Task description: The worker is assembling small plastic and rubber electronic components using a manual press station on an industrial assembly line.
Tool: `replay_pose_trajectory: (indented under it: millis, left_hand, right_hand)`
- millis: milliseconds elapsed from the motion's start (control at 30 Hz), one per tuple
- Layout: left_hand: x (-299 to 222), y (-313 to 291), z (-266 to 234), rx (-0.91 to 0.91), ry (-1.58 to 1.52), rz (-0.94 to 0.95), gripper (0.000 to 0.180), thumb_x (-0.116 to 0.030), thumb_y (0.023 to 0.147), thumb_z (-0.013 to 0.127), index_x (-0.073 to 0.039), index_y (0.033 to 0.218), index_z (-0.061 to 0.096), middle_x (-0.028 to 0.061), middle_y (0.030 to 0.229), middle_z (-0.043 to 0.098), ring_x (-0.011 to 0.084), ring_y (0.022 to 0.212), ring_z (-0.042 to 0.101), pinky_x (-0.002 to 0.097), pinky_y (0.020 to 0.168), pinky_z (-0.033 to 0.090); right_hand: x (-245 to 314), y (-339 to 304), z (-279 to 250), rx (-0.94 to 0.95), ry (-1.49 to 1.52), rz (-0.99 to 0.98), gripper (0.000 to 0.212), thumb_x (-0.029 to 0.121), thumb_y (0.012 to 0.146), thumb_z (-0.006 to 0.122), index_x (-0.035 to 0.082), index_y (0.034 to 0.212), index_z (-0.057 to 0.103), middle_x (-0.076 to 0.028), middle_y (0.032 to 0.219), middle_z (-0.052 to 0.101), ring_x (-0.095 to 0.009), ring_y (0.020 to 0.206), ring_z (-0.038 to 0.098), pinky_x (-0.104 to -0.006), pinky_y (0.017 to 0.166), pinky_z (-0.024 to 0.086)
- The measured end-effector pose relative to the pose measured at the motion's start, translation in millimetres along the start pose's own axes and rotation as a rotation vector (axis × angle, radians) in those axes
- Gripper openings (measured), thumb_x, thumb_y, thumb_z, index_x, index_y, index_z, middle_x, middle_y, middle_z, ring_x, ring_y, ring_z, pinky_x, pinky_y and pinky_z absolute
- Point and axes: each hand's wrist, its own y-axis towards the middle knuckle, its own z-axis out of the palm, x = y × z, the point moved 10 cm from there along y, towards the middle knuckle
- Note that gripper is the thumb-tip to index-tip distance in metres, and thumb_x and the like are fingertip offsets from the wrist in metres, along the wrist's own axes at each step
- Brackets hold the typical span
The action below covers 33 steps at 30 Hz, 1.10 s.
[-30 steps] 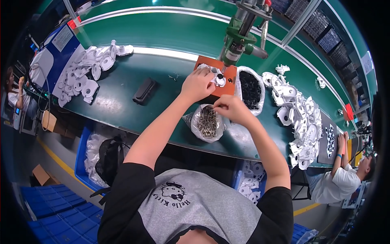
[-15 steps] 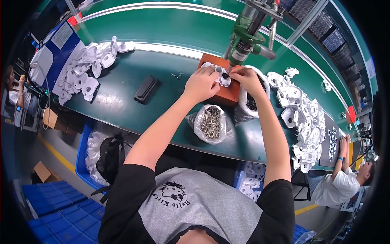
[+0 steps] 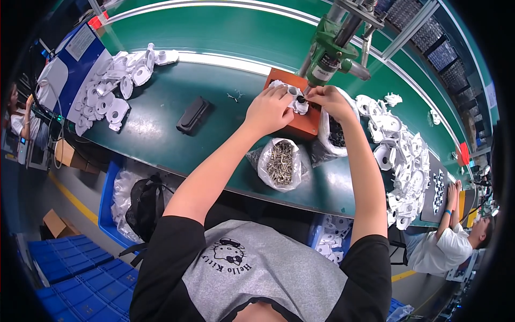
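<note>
My left hand (image 3: pixel 268 111) is closed on a white plastic part (image 3: pixel 300 108), pressing it onto an orange block (image 3: pixel 304 125). A small black piece (image 3: pixel 301 99) shows in the part's round opening. Just right of it, beneath the green press (image 3: pixel 325 56), my right hand (image 3: pixel 333 104) is closed in a pinch. Whatever its fingertips grip is too small and hidden to name. Nearer to me stands an open plastic bag (image 3: pixel 262 167) of small metal pins (image 3: pixel 281 162). Another plastic bag (image 3: pixel 324 131), holding black pieces (image 3: pixel 336 132), sits below my right wrist.
White plastic parts lie heaped at the left (image 3: pixel 110 91) and right (image 3: pixel 405 161) of the green table (image 3: pixel 150 129). A black case (image 3: pixel 193 115) lies left of my forearm. Blue crates (image 3: pixel 80 263) stand on the floor. A co-worker (image 3: pixel 448 244) sits at the right.
The view has shifted slightly. Both hands stay at the white part on the orange block, and my right fingertips keep their pinch beside the black piece.
</note>
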Motion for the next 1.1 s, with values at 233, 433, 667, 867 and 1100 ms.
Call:
replay_pose_trajectory:
  millis: [233,433,667,867,1100]
  left_hand:
    - [-0.7,0.2,-0.6,-0.008,-0.009,0.002,0.023,-0.017,0.074,0.062,-0.003,0.091,0.057,0.0173,0.11,0.062,0.0348,0.104,0.059,0.0415,0.092,0.047]
    - [0.3,-0.7,0.9,-0.015,-0.001,0.013,0.023,-0.017,0.074,0.062,-0.003,0.091,0.057,0.0172,0.109,0.062,0.0344,0.103,0.059,0.0414,0.092,0.047]
    - [-0.6,2.2,0.0,-0.008,-0.016,0.003,0.023,-0.016,0.073,0.061,-0.003,0.092,0.058,0.0181,0.107,0.063,0.0324,0.102,0.06,0.0415,0.095,0.045]
    - [3.5,-0.3,-0.7,-0.008,-0.022,-0.014,0.022,-0.016,0.073,0.061,-0.004,0.091,0.058,0.0167,0.109,0.062,0.0335,0.102,0.059,0.0415,0.093,0.047]
    - [-1.4,2.4,-2.7,-0.025,-0.015,0.001,0.024,-0.014,0.072,0.06,-0.003,0.093,0.059,0.0173,0.105,0.062,0.0314,0.098,0.061,0.041,0.093,0.047]
  right_hand:
    - [4.1,-1.0,-2.9,-0.147,0.066,0.019,0.027,0.022,0.078,0.076,0.004,0.068,0.058,0.002,0.064,0.055,-0.008,0.058,0.048,-0.0236,0.053,0.036]
    - [7.8,9.7,6.0,0.052,-0.075,-0.033,0.031,0.024,0.074,0.079,0.005,0.063,0.056,0.002,0.062,0.052,-0.008,0.058,0.044,-0.027,0.054,0.034]
    - [-18.7,31.9,-1.9,0.065,-0.098,-0.046,0.032,0.026,0.071,0.081,0.007,0.062,0.056,0.002,0.06,0.051,-0.009,0.057,0.044,-0.0275,0.054,0.034]
    - [-0.9,23.7,2.5,0.133,-0.202,-0.057,0.029,0.025,0.073,0.079,0.008,0.063,0.057,0.002,0.06,0.053,-0.01,0.058,0.047,-0.0264,0.054,0.036]
    - [-46.5,24.5,-114.0,-0.296,0.129,0.143,0.019,0.025,0.086,0.06,0.006,0.087,0.063,0.0,0.077,0.059,-0.009,0.066,0.056,-0.0223,0.058,0.044]
